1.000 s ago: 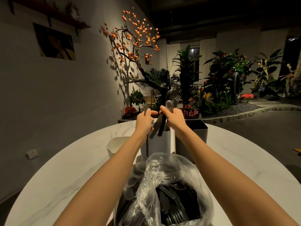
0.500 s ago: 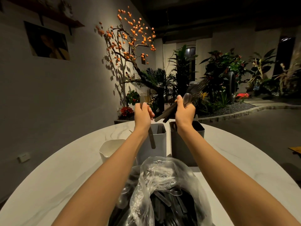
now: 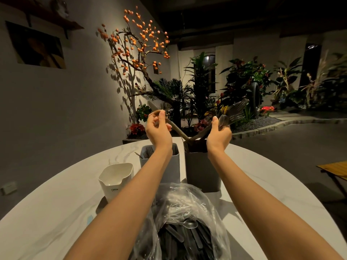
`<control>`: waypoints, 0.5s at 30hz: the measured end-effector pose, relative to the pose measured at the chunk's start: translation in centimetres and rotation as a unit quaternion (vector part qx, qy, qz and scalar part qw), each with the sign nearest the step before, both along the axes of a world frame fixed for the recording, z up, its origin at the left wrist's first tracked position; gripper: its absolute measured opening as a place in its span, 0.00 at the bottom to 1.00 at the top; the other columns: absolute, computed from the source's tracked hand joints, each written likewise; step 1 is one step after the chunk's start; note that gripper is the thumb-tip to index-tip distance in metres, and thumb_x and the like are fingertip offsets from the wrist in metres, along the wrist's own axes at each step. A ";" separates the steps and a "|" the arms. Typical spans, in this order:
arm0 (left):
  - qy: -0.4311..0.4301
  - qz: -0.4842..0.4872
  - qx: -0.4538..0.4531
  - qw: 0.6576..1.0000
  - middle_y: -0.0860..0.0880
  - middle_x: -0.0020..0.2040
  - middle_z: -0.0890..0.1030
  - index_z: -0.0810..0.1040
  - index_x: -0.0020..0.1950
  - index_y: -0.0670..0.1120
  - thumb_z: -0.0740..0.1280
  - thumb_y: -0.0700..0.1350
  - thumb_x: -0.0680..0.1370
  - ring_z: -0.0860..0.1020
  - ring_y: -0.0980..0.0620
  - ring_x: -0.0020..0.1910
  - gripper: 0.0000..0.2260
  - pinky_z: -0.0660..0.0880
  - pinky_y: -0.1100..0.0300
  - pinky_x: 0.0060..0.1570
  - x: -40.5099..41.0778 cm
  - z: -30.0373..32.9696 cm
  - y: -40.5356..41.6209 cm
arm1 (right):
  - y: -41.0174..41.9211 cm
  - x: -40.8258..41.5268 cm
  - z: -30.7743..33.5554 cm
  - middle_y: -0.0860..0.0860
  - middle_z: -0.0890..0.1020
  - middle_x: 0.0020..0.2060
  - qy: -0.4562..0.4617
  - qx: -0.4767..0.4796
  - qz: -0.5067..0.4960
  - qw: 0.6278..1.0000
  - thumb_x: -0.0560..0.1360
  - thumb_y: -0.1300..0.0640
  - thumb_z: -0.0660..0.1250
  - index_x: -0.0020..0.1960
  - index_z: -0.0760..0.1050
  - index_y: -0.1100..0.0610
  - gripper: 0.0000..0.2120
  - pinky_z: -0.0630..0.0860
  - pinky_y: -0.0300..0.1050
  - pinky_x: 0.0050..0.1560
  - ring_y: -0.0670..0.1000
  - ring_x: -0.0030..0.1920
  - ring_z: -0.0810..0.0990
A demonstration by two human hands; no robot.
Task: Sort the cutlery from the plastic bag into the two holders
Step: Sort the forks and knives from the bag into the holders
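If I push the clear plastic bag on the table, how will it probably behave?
The plastic bag looks thin and crinkled, so its walls would likely buckle, not slide stiffly. The cutlery piled inside probably makes it bottom-heavy, so it should drag rather than tip or roll.

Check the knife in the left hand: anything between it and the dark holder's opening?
Nothing visible blocks it. The left hand holds the knife slanted, its lower end right at the dark holder rim. The right hand's bundle of cutlery slants toward the same opening and crowds it.
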State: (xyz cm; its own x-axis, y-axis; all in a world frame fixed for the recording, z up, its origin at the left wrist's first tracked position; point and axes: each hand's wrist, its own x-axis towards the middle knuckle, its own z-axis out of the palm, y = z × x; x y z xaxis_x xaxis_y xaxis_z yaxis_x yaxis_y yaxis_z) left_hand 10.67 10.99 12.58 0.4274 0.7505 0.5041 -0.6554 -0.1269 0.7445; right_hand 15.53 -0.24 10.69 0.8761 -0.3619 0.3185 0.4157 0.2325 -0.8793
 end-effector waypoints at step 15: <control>0.242 -0.053 0.314 0.916 0.41 0.39 0.80 0.79 0.41 0.43 0.59 0.54 0.82 0.75 0.50 0.38 0.18 0.70 0.56 0.44 1.0 -3.6 0.0 | 1.2 0.6 -0.9 0.53 0.81 0.52 -0.046 0.013 0.040 0.998 0.79 0.50 0.63 0.55 0.75 0.52 0.08 0.76 0.49 0.60 0.51 0.55 0.79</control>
State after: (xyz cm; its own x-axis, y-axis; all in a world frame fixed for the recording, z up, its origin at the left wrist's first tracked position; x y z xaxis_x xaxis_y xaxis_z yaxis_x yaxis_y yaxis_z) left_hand 11.70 10.94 9.00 0.7693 0.3177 0.5543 -0.3007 -0.5853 0.7530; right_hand 16.10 1.01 9.75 0.8700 -0.3010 0.3905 0.4738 0.2915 -0.8310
